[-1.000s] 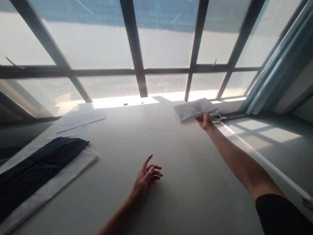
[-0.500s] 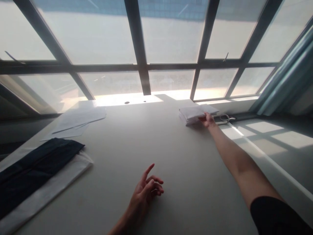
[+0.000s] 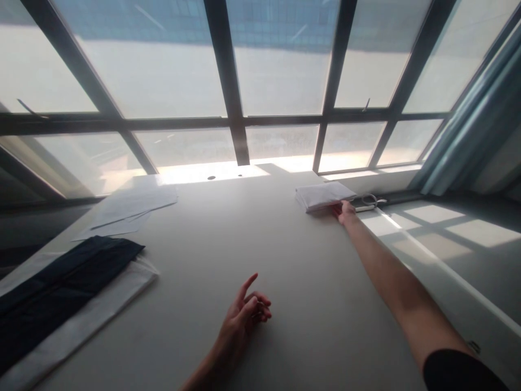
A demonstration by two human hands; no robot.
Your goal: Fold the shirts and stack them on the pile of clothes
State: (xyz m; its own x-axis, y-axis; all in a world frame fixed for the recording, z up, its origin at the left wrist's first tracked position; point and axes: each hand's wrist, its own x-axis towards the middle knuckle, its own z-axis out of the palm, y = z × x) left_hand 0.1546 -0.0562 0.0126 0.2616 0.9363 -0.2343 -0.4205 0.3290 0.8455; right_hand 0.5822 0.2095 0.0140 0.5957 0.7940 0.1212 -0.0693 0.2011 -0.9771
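Observation:
A folded white cloth lies flat on the pale table near its far right corner. My right hand reaches out to the cloth's near edge, fingers closed on that edge. My left hand rests on the table in front of me. Its fingers are loosely curled, the index finger sticks out, and it holds nothing.
Loose white paper sheets lie at the far left. A dark navy cloth rests on a white sheet at the near left. A small metal object sits beside the folded cloth. Windows stand behind; a curtain hangs right.
My right hand lowered the folded white cloth from the air onto the table. My left hand drew slightly nearer and curled a little more.

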